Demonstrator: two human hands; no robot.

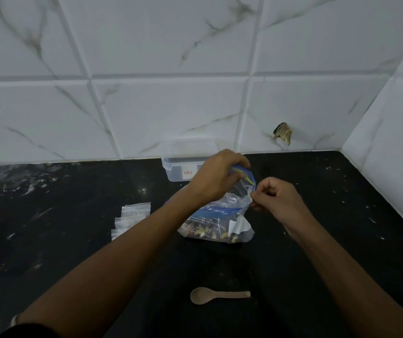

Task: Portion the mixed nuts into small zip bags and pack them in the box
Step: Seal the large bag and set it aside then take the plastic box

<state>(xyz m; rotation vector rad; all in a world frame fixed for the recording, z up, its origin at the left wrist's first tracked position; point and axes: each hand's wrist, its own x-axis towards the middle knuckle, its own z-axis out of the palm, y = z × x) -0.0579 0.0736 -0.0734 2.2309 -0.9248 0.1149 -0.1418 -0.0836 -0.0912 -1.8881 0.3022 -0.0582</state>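
A large clear zip bag with a blue zip strip stands on the black counter, mixed nuts lying in its bottom. My left hand grips the far side of the bag's mouth. My right hand pinches the near right edge of the mouth. Several small empty zip bags lie in an overlapping row to the left. A clear plastic box stands behind the bag against the wall, partly hidden by my left hand. A small wooden spoon lies on the counter nearer to me.
The black counter meets a white marble-tile wall at the back and another on the right, forming a corner. A chipped hole in a tile shows at the back right. White specks mark the counter.
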